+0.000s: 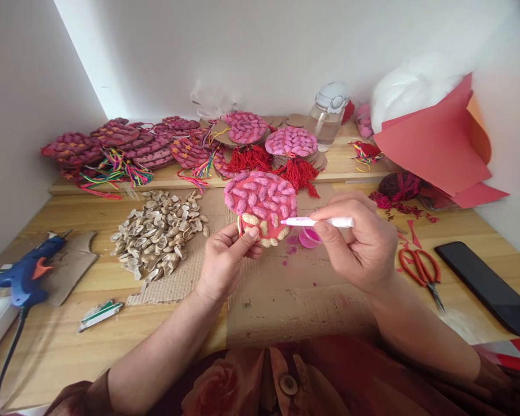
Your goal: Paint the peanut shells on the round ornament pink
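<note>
My left hand (225, 260) is closed on the lower edge of a round red disc (260, 207) covered with peanut shells, most painted pink and a few near the bottom still plain. It holds the disc tilted up above the table. My right hand (357, 240) pinches a thin white paintbrush (318, 222), whose pink tip touches the disc's right side. A small pot of pink paint (308, 237) sits just below the brush on a cardboard sheet (286, 294).
A heap of plain peanut shells (158, 234) lies left of centre. A blue glue gun (23, 277) rests at the far left. Red scissors (420, 268) and a black phone (487, 286) lie right. Finished tasselled discs (125, 144), a bottle (327, 115) and red paper (433, 144) line the back.
</note>
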Motion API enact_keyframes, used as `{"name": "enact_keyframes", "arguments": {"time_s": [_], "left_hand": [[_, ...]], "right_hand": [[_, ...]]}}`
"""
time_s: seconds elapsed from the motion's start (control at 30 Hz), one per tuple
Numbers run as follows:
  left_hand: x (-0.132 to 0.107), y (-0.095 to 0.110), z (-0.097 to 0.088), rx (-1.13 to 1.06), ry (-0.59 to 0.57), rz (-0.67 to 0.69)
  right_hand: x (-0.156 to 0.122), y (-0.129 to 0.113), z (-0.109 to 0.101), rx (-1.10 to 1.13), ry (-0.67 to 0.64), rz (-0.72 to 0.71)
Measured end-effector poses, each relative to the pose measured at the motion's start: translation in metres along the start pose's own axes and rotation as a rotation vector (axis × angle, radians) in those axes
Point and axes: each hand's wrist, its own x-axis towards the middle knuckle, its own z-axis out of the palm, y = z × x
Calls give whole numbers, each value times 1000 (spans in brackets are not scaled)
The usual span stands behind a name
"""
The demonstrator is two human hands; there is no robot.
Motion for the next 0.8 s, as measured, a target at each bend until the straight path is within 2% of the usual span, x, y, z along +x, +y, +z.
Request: {"name": "enact_keyframes", "arguments": {"time_s": [0.2,0.33,0.57,0.8], "left_hand": [[2,0,0,-62,18,-65],[3,0,2,-95,35,-96],[2,0,2,-107,39,-97],[2,0,0,-98,39,-96]], "right_hand": [[-2,-2,4,-46,-33,-50],[-3,-2,5,-138,21,-117],[-3,-4,5,-136,-54,-115],[-1,-3,2,-133,-32,-126]]}}
